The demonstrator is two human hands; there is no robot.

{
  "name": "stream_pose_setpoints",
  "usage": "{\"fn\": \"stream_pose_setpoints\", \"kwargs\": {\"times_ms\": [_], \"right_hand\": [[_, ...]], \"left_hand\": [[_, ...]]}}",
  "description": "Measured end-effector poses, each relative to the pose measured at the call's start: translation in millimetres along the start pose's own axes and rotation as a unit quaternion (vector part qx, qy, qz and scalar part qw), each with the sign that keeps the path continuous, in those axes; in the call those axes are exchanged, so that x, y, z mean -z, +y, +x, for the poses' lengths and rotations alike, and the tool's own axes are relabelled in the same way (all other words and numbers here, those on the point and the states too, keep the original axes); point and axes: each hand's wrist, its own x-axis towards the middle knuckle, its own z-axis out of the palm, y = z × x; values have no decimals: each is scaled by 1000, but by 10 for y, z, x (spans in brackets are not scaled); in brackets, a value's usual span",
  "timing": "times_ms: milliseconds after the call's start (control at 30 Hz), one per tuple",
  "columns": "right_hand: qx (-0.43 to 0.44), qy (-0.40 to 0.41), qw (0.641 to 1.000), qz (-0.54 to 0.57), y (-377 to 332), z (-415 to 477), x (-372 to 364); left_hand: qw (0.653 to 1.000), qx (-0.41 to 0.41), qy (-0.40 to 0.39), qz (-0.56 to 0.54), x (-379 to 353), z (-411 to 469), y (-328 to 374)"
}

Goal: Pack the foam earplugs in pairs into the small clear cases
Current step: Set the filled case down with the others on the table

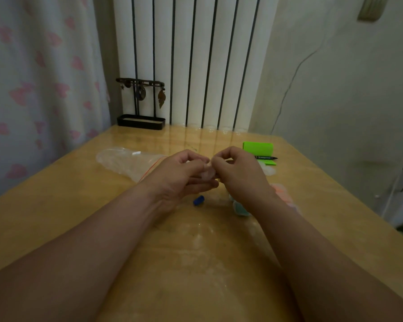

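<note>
Tabletop [79, 205] first, broad and glossy. Slack clear bag [123, 160] lying beyond the left wrist. Left hand [179, 175] and right hand [237, 173] meeting above mid-table, fingers of both curled in, pinching the small clear case [207, 174] between them; contents too blurred to tell. Blue earplug [198, 200] loose just below the left hand. Probably best: steady the base with the left, work the lid with the right, tuck the foam clear of the seam.

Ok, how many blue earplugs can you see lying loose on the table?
1. The blue earplug lies on the table, just below the left hand in the picture. Others may be hidden under it or the right hand.
</note>
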Motion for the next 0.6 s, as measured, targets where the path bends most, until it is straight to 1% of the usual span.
{"fn": "stream_pose_setpoints", "kwargs": {"times_ms": [133,233,300,367,433,500,600], "right_hand": [[-16,14,1000,9,-10,34,26],[24,11,1000,-4,-9,12,13],[61,6,997,-38,-2,-8,-6],[77,10,995,-62,1,-10,0],[65,28,996,-47,27,35,70],[38,34,999,-4,39,55,128],[31,29,999,28,67,53,135]], "left_hand": [[999,11,17,-28,4,0,46],[999,-5,7,-46,2,14,38],[998,-21,5,-59,10,19,44],[997,-21,2,-71,35,14,64],[994,1,-21,-104,43,12,96],[991,24,-59,-120,61,2,106],[988,56,-119,-82,61,-20,56]]}}
